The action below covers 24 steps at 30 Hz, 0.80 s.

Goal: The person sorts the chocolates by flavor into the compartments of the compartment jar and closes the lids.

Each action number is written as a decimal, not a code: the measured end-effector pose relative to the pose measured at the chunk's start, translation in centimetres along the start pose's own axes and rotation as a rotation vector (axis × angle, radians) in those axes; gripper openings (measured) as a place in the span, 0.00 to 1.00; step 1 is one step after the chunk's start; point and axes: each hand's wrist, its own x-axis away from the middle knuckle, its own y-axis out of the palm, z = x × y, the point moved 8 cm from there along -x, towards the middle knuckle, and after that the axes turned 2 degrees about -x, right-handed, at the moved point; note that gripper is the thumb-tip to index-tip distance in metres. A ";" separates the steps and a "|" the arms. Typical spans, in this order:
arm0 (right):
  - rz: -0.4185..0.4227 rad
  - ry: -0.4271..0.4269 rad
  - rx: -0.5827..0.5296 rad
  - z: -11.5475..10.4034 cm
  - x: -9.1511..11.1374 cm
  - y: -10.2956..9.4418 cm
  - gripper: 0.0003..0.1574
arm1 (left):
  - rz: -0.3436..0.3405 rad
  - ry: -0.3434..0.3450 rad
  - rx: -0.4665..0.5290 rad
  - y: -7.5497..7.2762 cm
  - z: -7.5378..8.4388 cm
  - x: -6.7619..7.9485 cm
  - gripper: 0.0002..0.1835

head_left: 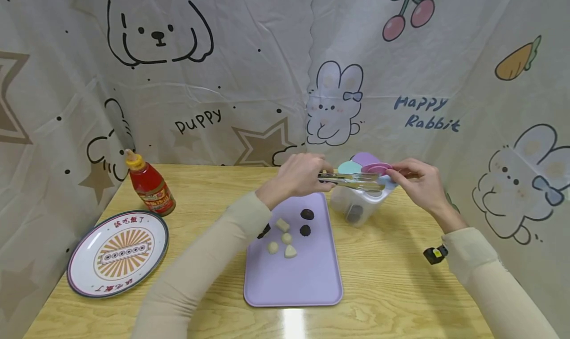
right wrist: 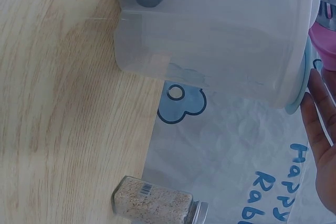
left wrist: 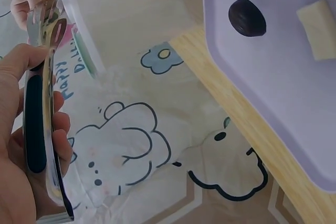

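My left hand [head_left: 305,173] grips metal tongs [head_left: 356,184] with dark handle inlays. The tong tips hover over a translucent container [head_left: 340,203] with purple, mint, pink and light blue lids. At its top, my right hand [head_left: 416,183] pinches the edge of the raised pink lid [head_left: 376,167]. Its fingers lie beside the light blue lid [right wrist: 303,80] in the right wrist view. Inside the container a dark piece [head_left: 355,214] shows through the wall. A lilac tray [head_left: 294,284] bears several pale pieces [head_left: 290,251] and dark pieces [head_left: 307,214]; my left forearm partly hides one dark piece.
On the left stand a red sauce bottle [head_left: 151,188] with a yellow cap and a patterned white plate [head_left: 147,269]. A small black object [head_left: 435,254] appears by my right sleeve. A glass jar of grainy seasoning [right wrist: 152,200] is near the container. Printed cloth hangs behind.
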 end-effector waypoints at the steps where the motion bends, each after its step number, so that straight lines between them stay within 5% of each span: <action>1: 0.000 0.001 0.001 0.0 0.0 0.0 0.06 | 0.003 0.000 -0.001 0.0 -0.1 0.1 0.18; 15: 0.004 0.002 -0.019 -0.1 0.1 0.0 0.08 | 0.049 -0.014 -0.012 -0.1 -1.8 3.3 0.18; 24: 0.003 0.007 -0.025 0.0 0.1 0.0 0.09 | 0.055 -0.052 0.007 0.6 -4.8 6.3 0.21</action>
